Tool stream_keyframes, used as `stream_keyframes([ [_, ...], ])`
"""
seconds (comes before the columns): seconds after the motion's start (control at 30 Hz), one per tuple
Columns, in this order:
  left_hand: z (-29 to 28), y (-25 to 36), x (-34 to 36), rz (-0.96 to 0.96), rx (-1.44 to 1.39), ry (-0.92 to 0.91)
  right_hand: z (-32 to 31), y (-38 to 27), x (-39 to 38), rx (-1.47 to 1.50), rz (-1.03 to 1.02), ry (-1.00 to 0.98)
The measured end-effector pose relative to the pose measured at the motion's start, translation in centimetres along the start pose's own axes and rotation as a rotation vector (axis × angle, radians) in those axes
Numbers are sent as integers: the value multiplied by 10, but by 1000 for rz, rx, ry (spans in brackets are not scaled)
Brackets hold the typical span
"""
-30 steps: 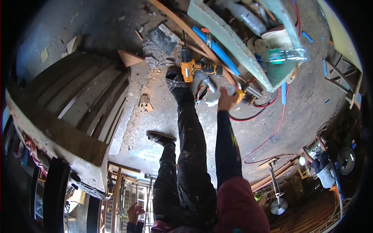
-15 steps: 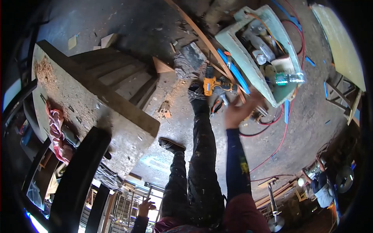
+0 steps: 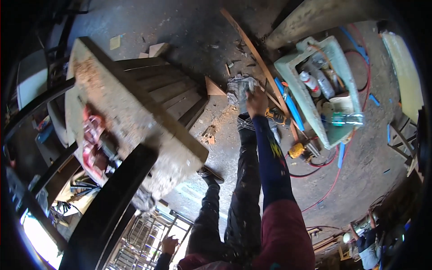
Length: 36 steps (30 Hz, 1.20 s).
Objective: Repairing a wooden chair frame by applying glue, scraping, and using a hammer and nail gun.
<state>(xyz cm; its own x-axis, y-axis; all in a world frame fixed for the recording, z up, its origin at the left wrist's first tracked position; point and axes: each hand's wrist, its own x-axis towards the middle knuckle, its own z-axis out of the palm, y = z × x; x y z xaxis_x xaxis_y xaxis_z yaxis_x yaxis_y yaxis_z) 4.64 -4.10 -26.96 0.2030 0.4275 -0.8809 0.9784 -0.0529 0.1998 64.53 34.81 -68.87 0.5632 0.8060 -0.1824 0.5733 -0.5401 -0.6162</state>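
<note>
My right hand (image 3: 257, 102) reaches down to a flat grey piece (image 3: 245, 85) lying on a crumpled grey rag (image 3: 233, 90) on the floor. Its fingers are at the edge of that piece; whether they grip it is hidden. Beside the wrist lies a yellow cordless drill (image 3: 275, 116), partly covered by the arm. My left hand (image 3: 169, 244) hangs low at the lower edge, fingers loosely apart, with nothing visible in it. Just right of the rag are a blue strip (image 3: 293, 110) and a long wooden batten (image 3: 254, 50).
A pale green bin (image 3: 324, 130) holding bottles stands at right, red hose (image 3: 335, 157) around it. A yellow power tool (image 3: 296, 150) lies nearby. At left is a thick slab table (image 3: 130, 112) with shavings and a red cloth (image 3: 92, 135). Another person (image 3: 370, 252) is at far right.
My right hand has moved left and forward, from beside the drill and bin to the grey piece on the rag. The view has shifted, and my left hand stays low.
</note>
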Motion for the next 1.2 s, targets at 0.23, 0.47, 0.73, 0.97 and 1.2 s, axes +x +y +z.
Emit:
stream_keyframes([
  [0.23, -175, 194, 112, 152, -889, 215, -269, -157, -196, 242, -439, 267],
  [0.47, -243, 204, 23, 383, -1546, -24, -323, -297, -374, 245, -857, 237],
  [0.73, -187, 29, -104, 496, -1354, 361, -284, -419, -546, 974, -199, -353],
  [0.97, -198, -26, -147, 669, -1204, 652, -283, -488, -587, 934, -267, -246],
  [1.2, -303, -76, -165, 775, -1115, 969, -381, -598, -569, 207, -1117, 121],
])
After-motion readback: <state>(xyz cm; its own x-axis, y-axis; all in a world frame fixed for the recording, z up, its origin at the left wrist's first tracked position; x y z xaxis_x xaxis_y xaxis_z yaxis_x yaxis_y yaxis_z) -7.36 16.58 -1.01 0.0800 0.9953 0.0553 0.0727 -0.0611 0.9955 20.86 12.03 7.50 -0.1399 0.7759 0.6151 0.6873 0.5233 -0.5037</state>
